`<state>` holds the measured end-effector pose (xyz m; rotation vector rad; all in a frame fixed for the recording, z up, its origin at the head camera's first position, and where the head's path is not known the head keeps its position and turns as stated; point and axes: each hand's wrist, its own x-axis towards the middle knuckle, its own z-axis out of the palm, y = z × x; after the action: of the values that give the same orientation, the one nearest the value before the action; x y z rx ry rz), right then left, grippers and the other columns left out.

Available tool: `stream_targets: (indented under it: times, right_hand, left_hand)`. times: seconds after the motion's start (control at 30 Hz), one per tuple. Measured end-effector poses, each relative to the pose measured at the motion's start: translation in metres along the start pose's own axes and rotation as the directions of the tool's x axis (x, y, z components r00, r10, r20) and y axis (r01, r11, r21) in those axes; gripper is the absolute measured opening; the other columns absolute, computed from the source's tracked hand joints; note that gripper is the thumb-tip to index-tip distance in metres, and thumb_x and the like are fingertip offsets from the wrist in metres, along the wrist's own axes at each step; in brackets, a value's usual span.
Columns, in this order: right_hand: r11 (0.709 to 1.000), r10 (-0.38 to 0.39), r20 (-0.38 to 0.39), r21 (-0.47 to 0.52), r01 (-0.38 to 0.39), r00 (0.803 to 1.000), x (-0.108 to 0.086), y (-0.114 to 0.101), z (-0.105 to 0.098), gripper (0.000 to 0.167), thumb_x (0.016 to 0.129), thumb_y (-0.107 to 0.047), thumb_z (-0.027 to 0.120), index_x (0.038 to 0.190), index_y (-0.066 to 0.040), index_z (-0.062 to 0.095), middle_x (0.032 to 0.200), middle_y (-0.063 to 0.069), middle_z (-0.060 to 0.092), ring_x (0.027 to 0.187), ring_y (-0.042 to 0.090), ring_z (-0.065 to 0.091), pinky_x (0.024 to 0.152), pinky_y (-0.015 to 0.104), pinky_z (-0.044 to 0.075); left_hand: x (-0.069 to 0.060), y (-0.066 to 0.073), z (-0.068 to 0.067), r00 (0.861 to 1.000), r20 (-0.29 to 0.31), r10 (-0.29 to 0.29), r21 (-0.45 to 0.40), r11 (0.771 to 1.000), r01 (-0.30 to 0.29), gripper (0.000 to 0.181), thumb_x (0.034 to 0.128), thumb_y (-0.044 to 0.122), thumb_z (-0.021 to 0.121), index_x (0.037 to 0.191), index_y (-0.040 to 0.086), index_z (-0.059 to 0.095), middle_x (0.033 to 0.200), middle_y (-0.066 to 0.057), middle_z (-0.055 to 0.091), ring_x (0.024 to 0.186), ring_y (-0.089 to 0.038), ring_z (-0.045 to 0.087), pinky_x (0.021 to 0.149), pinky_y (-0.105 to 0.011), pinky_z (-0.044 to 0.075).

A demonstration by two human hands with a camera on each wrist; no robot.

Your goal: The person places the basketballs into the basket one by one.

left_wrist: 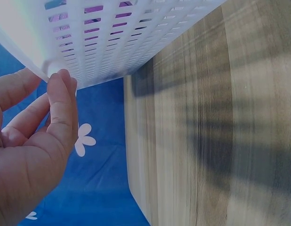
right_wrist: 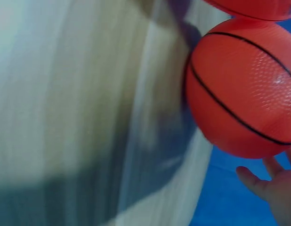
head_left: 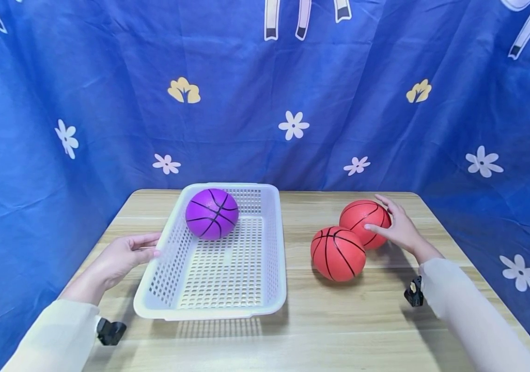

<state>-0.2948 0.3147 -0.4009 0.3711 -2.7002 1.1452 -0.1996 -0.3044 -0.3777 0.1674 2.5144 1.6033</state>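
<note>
A white perforated plastic basket [head_left: 275,248] stands at the left of the table, with a purple toy basketball [head_left: 212,214] inside near its far left corner. My left hand [head_left: 123,258] pinches the basket's left rim between thumb and fingers; the grip also shows in the left wrist view. Right of the basket are two red toy basketballs, a nearer one [head_left: 338,253] and a farther one [head_left: 358,219] partly behind it. Beside the farther ball is my right hand [head_left: 397,227], thumb and fingers spread. In the right wrist view, its thumb is apart from the ball [right_wrist: 244,89]; finger contact is unclear.
The light wood table [head_left: 330,330] ends at a blue curtain [head_left: 228,129] printed with flowers, which hangs behind it and on both sides. A small black device [head_left: 110,331] sits at the left wrist, another black device [head_left: 414,292] at the right.
</note>
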Motion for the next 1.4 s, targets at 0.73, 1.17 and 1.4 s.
stream_targets:
  times: [0.73, 1.17, 1.4]
  right_hand:
    - [0.996, 0.07, 0.005, 0.063, -0.07, 0.998, -0.01, 0.016, 0.013, 0.097, 0.074, -0.031, 0.083, 0.151, -0.016, 0.025, 0.144, 0.027, 0.028, 0.12, 0.049, 0.04, 0.087, 0.061, 0.045]
    - [0.998, 0.058, -0.044, 0.016, -0.057, 0.997, -0.004, 0.007, -0.003, 0.096, 0.074, -0.034, 0.083, 0.151, -0.016, 0.027, 0.141, 0.028, 0.032, 0.119, 0.05, 0.04, 0.086, 0.063, 0.044]
    - [0.999, 0.032, -0.082, 0.02, -0.03, 0.996, 0.006, -0.007, -0.018, 0.096, 0.075, -0.031, 0.083, 0.151, -0.019, 0.026, 0.142, 0.027, 0.034, 0.118, 0.05, 0.041, 0.086, 0.064, 0.043]
  left_hand:
    - [-0.001, 0.0, -0.001, 1.0, -0.006, 0.0, 0.003, 1.0, 0.0, 0.059, 0.0923, 0.01, 0.062, 0.137, -0.017, 0.035, 0.131, -0.035, 0.046, 0.096, -0.002, 0.059, 0.081, -0.016, 0.046]
    - [0.0, 0.0, 0.0, 1.0, -0.007, -0.001, 0.002, 1.0, 0.001, 0.059, 0.0921, 0.01, 0.063, 0.137, -0.017, 0.035, 0.13, -0.034, 0.048, 0.095, -0.002, 0.059, 0.081, -0.016, 0.046]
    - [-0.001, 0.001, -0.001, 1.0, -0.007, -0.002, 0.009, 1.0, 0.002, 0.059, 0.0922, 0.01, 0.062, 0.137, -0.016, 0.035, 0.131, -0.034, 0.047, 0.096, -0.002, 0.058, 0.081, -0.015, 0.046]
